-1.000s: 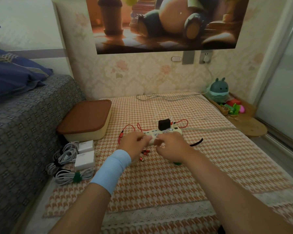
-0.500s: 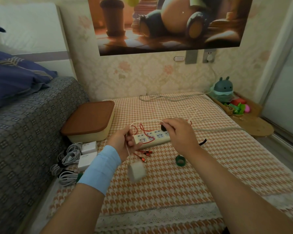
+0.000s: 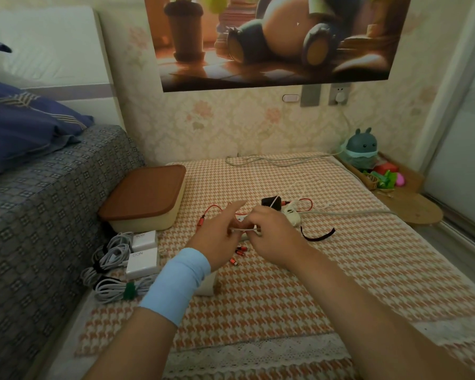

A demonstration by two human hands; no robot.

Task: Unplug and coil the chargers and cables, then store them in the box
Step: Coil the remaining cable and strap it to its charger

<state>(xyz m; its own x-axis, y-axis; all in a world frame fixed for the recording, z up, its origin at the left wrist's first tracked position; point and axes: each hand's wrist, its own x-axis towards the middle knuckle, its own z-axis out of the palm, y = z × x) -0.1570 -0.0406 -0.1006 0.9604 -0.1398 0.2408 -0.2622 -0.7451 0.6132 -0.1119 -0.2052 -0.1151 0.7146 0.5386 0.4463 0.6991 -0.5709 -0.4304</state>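
My left hand (image 3: 217, 237) and my right hand (image 3: 272, 237) meet over the mat, both pinching a thin white cable (image 3: 244, 229) stretched between them. Its white charger block (image 3: 207, 283) lies on the mat, half hidden behind my left wrist. Just beyond my hands lies a white power strip (image 3: 292, 215) with a black charger (image 3: 270, 201) plugged in and a red cable (image 3: 305, 202) around it. Red connector ends (image 3: 239, 252) lie under my hands. The cream box with a brown lid (image 3: 146, 198) stands shut at the left.
Two white chargers (image 3: 144, 252) with coiled grey cables (image 3: 113, 253) lie beside the bed. A black strap (image 3: 318, 237) lies right of my hands. The strip's grey cord (image 3: 348, 213) runs right. Toys (image 3: 362, 149) and a wooden board (image 3: 420, 212) are at the far right.
The white charger that dangled from my left hand now lies on the mat. My right hand came back from the black charger to meet my left hand on the white cable.
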